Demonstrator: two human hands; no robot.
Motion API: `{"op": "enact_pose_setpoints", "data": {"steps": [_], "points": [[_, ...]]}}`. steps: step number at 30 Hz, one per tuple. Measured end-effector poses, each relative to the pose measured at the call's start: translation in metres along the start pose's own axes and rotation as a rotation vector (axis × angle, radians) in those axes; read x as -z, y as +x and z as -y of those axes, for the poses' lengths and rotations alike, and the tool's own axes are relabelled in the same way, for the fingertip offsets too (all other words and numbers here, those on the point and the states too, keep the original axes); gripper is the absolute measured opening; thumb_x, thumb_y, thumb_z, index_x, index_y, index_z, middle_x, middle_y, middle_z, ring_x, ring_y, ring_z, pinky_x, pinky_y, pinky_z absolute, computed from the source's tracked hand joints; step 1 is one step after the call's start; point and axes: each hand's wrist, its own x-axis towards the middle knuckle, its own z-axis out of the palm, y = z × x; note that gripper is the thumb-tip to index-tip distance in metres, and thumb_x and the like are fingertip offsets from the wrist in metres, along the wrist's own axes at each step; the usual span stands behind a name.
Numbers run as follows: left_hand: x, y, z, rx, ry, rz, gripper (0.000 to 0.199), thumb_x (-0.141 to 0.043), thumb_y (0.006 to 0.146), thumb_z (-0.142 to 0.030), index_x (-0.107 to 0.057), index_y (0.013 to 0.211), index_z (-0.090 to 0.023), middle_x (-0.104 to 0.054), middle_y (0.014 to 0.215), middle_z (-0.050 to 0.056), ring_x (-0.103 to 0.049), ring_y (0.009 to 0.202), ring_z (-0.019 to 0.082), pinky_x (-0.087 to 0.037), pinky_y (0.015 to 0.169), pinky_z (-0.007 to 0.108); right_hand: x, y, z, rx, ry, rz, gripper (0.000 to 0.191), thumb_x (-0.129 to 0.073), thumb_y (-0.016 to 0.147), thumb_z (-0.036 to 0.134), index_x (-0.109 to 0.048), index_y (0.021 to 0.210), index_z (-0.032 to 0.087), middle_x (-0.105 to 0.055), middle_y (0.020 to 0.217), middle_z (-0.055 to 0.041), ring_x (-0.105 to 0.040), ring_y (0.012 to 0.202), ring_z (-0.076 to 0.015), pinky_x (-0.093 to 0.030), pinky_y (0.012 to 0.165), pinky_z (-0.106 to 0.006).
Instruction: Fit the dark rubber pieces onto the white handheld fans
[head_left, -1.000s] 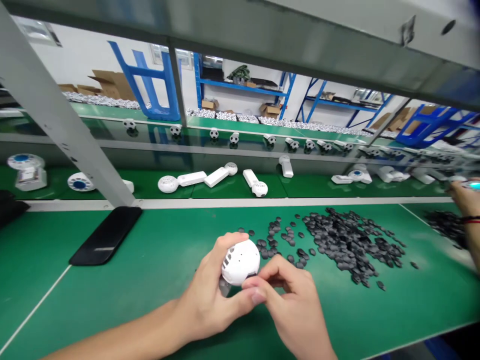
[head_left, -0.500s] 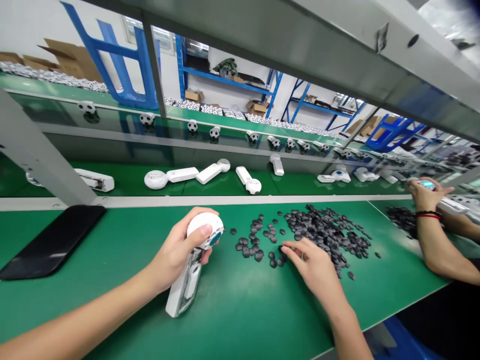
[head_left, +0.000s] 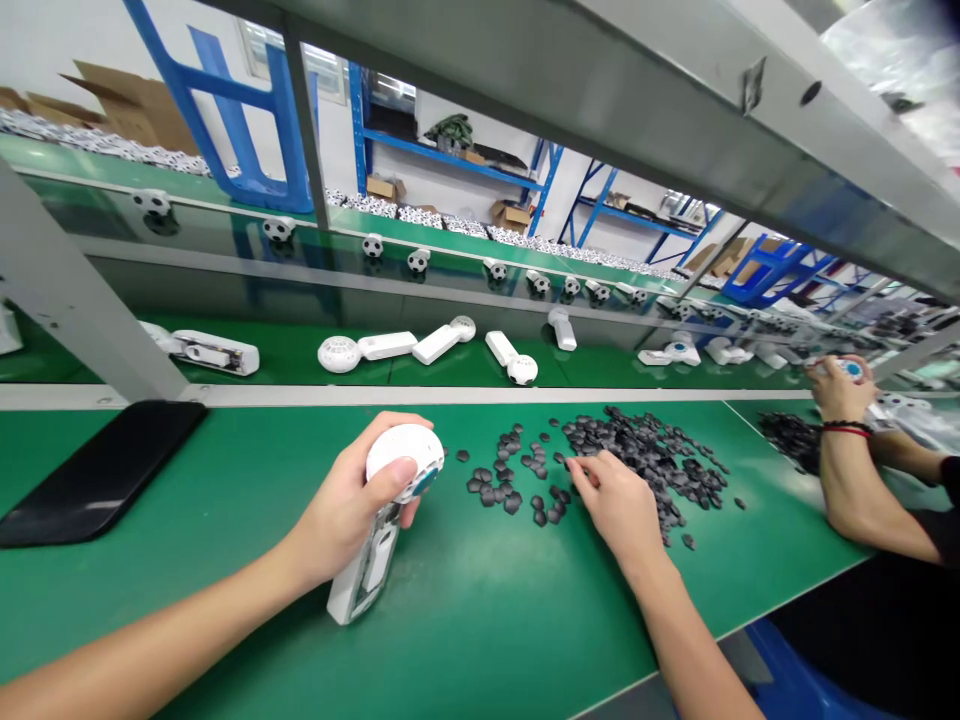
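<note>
My left hand (head_left: 351, 500) is wrapped around a white handheld fan (head_left: 405, 452), thumb pressed on its round head. The fan's handle points down toward the green table, its casing open with the inside showing. My right hand (head_left: 616, 505) is closed in a pinch at the left edge of a heap of small black pentagon-like pieces (head_left: 660, 455). Whether a piece sits between those fingertips I cannot make out. Several loose black pieces (head_left: 511, 503) lie scattered between my two hands.
A black phone-like slab (head_left: 105, 470) lies at the left. Beyond the white rail, several white fans (head_left: 386, 346) rest on a green belt. Football-patterned fans (head_left: 373, 246) line a higher ledge. At the right, a co-worker's hand (head_left: 844, 390) holds a similar fan.
My right hand's fingertips have moved slightly up and away from a small group of black pieces. Fans on the belt have shifted right. My left hand keeps its grip on the fan.
</note>
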Motion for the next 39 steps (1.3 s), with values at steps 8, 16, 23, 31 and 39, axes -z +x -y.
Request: {"op": "enact_pose_setpoints", "data": {"steps": [8,16,23,31,39], "points": [[0.0,-0.001,0.003,-0.055,-0.044,-0.015,0.048,-0.064,0.093,-0.056,-0.051,0.125,-0.023,-0.062,0.079,-0.003,-0.059,0.053,0.012,-0.047,0.052,0.024,0.011,-0.01,0.004,0.106,0.04,0.15,0.037,-0.046,0.108,0.043,-0.08,0.103,0.027,-0.072,0.09,-0.0028,-0.071,0.07,-0.0172,-0.041,0.057,-0.026],[-0.002,-0.003,0.004,-0.06,-0.01,0.037,0.047,-0.064,0.094,-0.056,-0.052,0.125,-0.023,-0.062,0.078,-0.003,-0.06,0.054,0.011,-0.047,0.054,0.023,0.017,-0.012,0.01,0.109,0.08,0.272,0.034,-0.049,0.106,0.04,-0.078,0.1,0.025,-0.07,0.092,-0.0028,-0.069,0.067,-0.0178,-0.043,0.058,-0.028],[-0.003,-0.006,0.006,-0.073,0.028,0.06,0.046,-0.065,0.093,-0.054,-0.051,0.127,-0.026,-0.061,0.084,-0.003,-0.059,0.058,0.011,-0.048,0.058,0.024,0.027,0.001,0.024,0.101,0.028,0.329,0.026,-0.051,0.103,0.033,-0.073,0.09,0.025,-0.068,0.09,-0.0011,-0.067,0.07,-0.0182,-0.035,0.054,-0.028],[-0.008,-0.028,0.005,-0.381,0.277,0.082,0.055,-0.071,0.085,-0.037,-0.044,0.132,-0.028,-0.061,0.092,0.0,-0.056,0.066,0.013,-0.045,0.059,0.025,0.056,-0.008,0.068,-0.183,0.958,0.501,0.034,-0.051,0.105,0.05,-0.064,0.092,0.022,-0.068,0.075,-0.0014,-0.065,0.065,-0.0174,-0.052,0.061,-0.027],[-0.018,-0.038,0.008,-0.725,0.467,0.154,0.076,-0.074,0.069,-0.018,-0.043,0.139,-0.022,-0.059,0.109,0.009,-0.058,0.094,0.025,-0.049,0.087,0.043,0.094,-0.036,0.123,-0.119,1.284,0.558,0.017,-0.072,0.095,0.035,-0.084,0.093,0.024,-0.077,0.072,-0.0028,-0.071,0.063,-0.0159,-0.059,0.062,-0.023]]}}
